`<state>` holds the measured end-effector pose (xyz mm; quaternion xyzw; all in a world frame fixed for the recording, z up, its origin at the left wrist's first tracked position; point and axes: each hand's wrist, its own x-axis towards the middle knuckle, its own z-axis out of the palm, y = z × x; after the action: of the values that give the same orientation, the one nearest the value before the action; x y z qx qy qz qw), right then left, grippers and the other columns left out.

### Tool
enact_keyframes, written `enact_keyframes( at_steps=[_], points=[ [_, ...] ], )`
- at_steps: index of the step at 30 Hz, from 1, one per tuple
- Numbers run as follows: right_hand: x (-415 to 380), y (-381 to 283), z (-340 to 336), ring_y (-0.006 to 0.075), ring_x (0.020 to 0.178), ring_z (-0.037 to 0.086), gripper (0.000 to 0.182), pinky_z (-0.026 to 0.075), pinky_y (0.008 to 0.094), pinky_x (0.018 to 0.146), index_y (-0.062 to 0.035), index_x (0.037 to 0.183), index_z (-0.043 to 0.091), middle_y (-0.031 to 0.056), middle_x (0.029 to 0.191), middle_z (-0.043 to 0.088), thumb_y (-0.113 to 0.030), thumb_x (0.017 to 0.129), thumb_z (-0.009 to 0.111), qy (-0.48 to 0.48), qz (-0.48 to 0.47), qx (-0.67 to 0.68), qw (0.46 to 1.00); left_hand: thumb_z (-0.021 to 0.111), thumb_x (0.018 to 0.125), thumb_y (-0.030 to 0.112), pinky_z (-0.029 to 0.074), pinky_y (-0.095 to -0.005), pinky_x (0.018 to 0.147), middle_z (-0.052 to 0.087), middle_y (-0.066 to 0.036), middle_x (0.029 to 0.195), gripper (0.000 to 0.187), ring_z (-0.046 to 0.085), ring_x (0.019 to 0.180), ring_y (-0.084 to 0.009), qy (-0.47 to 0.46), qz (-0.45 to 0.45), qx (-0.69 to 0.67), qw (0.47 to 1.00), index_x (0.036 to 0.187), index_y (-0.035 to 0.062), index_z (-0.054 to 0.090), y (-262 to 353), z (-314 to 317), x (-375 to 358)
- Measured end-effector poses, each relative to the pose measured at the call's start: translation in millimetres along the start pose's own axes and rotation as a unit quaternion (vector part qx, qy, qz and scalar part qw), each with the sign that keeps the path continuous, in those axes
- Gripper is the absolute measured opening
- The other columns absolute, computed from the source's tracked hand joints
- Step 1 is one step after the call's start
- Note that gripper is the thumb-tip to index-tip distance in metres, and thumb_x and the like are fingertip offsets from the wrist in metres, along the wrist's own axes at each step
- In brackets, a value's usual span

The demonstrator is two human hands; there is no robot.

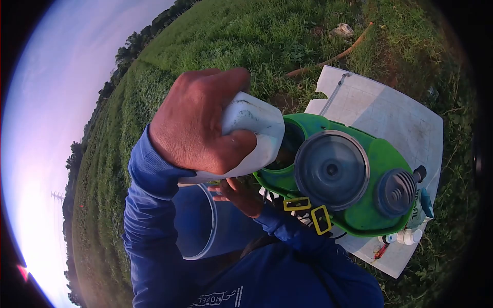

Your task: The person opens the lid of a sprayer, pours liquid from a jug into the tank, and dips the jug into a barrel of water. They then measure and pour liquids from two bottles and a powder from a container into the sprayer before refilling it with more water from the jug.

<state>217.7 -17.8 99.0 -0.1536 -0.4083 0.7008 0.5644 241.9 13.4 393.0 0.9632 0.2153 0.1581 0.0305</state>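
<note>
My left hand [200, 120] is wrapped round a white plastic container [257, 120], held tilted against the open mouth [290, 143] of a green tank [377, 154]. Whether anything flows out is hidden. Below the container, my right hand [237, 196] has its fingers apart; any contact with the container's underside is hard to make out. A round dark lid or strainer [332, 169] lies on top of the tank, beside the mouth. Farther right on the tank is a ribbed dark cap [396, 192]. Yellow buckles [321, 219] hang at its near side.
The tank rests on a white board or tabletop [405, 113]. Small white bottles [409, 236], a packet [422, 205] and a red item [380, 251] are at its near right. A blue barrel [192, 220] stands lower left. Grass surrounds everything, with an orange hose [354, 46] behind.
</note>
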Motion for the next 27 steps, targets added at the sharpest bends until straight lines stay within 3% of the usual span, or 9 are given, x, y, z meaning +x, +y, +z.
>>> enact_keyframes(
  at_steps=[3,4,8,11,16,20,21,23,27],
  points=[
    [-13,-2,-9,0.0330,0.132,0.053,0.084,0.052,0.0463,0.101,-0.0114,0.160,0.017,0.0182,0.156,0.033,-0.062,0.102,0.049,0.044,0.042,0.045,0.997,0.065,0.060,0.020,0.049,-0.0442,0.059,0.058,-0.020,0.068,0.031,0.059,0.060,-0.0340,0.031,-0.065,-0.089,0.993,0.080,-0.0025,0.057,-12,-12,-16],
    [-18,1,-15,0.0371,0.133,0.053,0.091,0.050,0.0479,0.103,-0.0111,0.161,0.014,0.0214,0.158,0.031,-0.067,0.099,0.049,0.045,0.062,0.041,0.996,0.064,0.060,0.021,0.049,-0.0387,0.060,0.059,-0.017,0.068,0.032,0.058,0.060,-0.0262,0.065,-0.067,-0.107,0.990,0.081,-0.0021,0.058,-24,-11,-24],
    [-41,8,-31,0.0368,0.131,0.054,0.086,0.048,0.0482,0.105,-0.0141,0.160,0.018,0.0218,0.159,0.029,-0.070,0.099,0.043,0.040,0.088,0.067,0.993,0.066,0.060,0.022,0.045,-0.0320,0.061,0.058,-0.006,0.069,0.033,0.055,0.067,-0.0149,0.173,-0.143,-0.179,0.958,0.082,-0.0021,0.059,-58,-14,-67],
    [-53,8,-35,0.0364,0.128,0.056,0.085,0.048,0.0477,0.105,-0.0115,0.159,0.023,0.0217,0.157,0.034,-0.070,0.099,0.044,0.070,0.091,0.049,0.992,0.065,0.061,0.021,0.045,-0.0313,0.062,0.058,-0.004,0.071,0.034,0.055,0.068,-0.0137,0.258,-0.184,-0.266,0.910,0.083,-0.0026,0.059,-84,-5,-111],
    [-96,-2,-51,0.0333,0.127,0.058,0.073,0.050,0.0447,0.103,-0.0040,0.153,0.036,0.0200,0.150,0.043,-0.049,0.101,0.059,0.127,0.208,-0.046,0.969,0.062,0.059,0.017,0.040,-0.0259,0.059,0.055,0.000,0.069,0.027,0.051,0.065,-0.0098,0.435,-0.263,-0.395,0.765,0.080,0.0018,0.057,-125,25,-211],
    [-139,-50,-24,0.0308,0.129,0.057,0.065,0.049,0.0424,0.106,0.0025,0.147,0.043,0.0179,0.145,0.052,-0.034,0.100,0.066,-0.046,0.325,-0.153,0.932,0.062,0.059,0.015,0.040,-0.0258,0.060,0.056,-0.001,0.071,0.027,0.051,0.066,-0.0107,0.470,-0.316,-0.383,0.730,0.081,0.0007,0.057,-148,72,-286],
    [-144,-61,-14,0.0232,0.127,0.058,0.055,0.048,0.0356,0.105,0.0026,0.145,0.047,0.0150,0.139,0.057,-0.021,0.100,0.068,-0.056,0.349,-0.128,0.927,0.062,0.059,0.014,0.040,-0.0258,0.061,0.056,-0.001,0.071,0.027,0.050,0.067,-0.0110,0.475,-0.329,-0.382,0.721,0.082,0.0004,0.057,-146,84,-292],
    [-147,-85,0,0.0236,0.128,0.059,0.051,0.049,0.0337,0.104,0.0028,0.142,0.051,0.0171,0.140,0.057,-0.018,0.099,0.069,-0.134,0.335,-0.163,0.919,0.066,0.059,0.014,0.041,-0.0268,0.063,0.056,-0.001,0.072,0.029,0.051,0.069,-0.0115,0.471,-0.363,-0.348,0.725,0.083,-0.0001,0.058,-136,99,-294],
    [-144,-139,47,0.0238,0.107,0.068,0.037,0.055,0.0327,0.088,0.0031,0.123,0.062,0.0177,0.118,0.067,-0.023,0.097,0.069,-0.141,0.158,-0.273,0.938,0.065,0.056,0.020,0.041,-0.0277,0.062,0.055,-0.002,0.071,0.032,0.049,0.068,-0.0111,0.520,-0.358,-0.296,0.717,0.079,-0.0005,0.056,-144,126,-327]
  ],
)
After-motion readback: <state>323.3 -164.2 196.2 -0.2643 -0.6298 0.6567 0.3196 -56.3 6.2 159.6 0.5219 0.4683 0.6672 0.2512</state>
